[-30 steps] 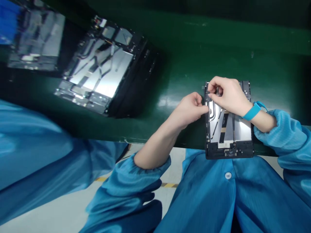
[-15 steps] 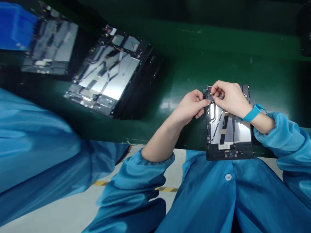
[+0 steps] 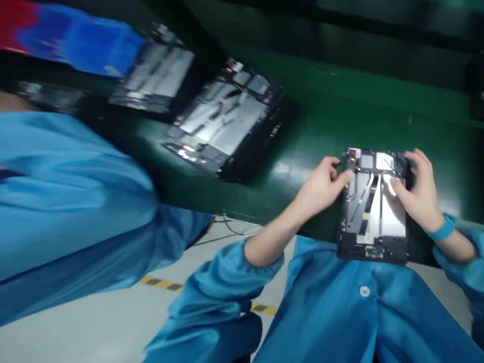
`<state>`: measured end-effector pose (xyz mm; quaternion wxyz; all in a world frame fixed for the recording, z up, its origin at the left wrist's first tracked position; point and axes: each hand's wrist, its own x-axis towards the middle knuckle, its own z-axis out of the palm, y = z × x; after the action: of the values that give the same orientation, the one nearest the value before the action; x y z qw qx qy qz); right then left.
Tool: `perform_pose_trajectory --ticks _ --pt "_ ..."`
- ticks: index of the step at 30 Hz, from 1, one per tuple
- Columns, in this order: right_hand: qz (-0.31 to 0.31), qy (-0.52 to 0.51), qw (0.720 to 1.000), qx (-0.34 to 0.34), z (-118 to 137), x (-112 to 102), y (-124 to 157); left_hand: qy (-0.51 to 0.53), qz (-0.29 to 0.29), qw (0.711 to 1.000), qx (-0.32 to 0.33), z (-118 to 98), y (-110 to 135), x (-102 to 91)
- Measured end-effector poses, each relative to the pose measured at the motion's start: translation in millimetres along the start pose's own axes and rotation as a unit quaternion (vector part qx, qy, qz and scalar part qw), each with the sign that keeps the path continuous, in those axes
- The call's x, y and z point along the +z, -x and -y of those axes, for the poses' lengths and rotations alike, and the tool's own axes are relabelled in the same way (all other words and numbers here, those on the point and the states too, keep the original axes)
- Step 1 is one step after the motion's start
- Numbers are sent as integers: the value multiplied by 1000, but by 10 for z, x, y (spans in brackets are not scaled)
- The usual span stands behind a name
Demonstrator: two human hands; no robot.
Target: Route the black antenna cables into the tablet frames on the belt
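A long green workbench (image 3: pixel 359 96) is taken up by most of the view, with a grey floor (image 3: pixel 113 322) marked by yellow-and-black tape (image 3: pixel 162 284) seen past its near edge, on the body side of the hands. A blue smock (image 3: pixel 325 307) is worn by the person, and a large stretch of blue cloth (image 3: pixel 64 201) is seen out to the left of the left hand; whose it is cannot be told.

Both hands are held apart, one on each side of an open tablet housing (image 3: pixel 374 206), which lies flat on the bench between them. The left hand (image 3: pixel 321 189) is at the housing's left edge, its fingers curved and partly open. The right hand (image 3: pixel 419 189), with a teal wristband (image 3: pixel 443 228), is spread over the housing's right side. Neither hand is seen clamped on anything, though fine contact is blurred.

Silver plates (image 3: pixel 391 212) and thin flat cables (image 3: pixel 363 194) are exposed in the housing. Two more open tablet housings (image 3: pixel 223 118) (image 3: pixel 155 75) are laid on the bench farther off, beyond the left hand. Past them, a blurred blue object (image 3: pixel 83 43), possibly a bin, is seen with red at its far end; any contents cannot be made out.
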<state>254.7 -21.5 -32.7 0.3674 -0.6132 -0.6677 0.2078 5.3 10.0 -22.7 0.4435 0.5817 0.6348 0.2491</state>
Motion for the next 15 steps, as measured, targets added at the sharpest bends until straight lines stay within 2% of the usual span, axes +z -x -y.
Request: perform_pose_trajectory --ticks 3,6,8,9,11,13,15 --pt "40 -109 988 97 -134 -1 294 -98 16 993 71 86 277 102" --pt "-9 -188 976 107 -88 184 367 -13 0 998 63 158 348 246" --pt "-30 -240 966 88 32 316 300 81 -26 994 67 157 271 208" --pt "-29 -260 962 76 99 366 244 120 -35 989 73 135 210 123" --pt "-8 -285 957 53 215 421 114 168 -45 981 87 57 60 -193" --pt "32 -301 952 38 270 425 -26 183 -60 977 88 -46 -111 -676" --pt "69 -294 953 33 242 403 -175 168 -88 980 67 -144 -285 -1247"
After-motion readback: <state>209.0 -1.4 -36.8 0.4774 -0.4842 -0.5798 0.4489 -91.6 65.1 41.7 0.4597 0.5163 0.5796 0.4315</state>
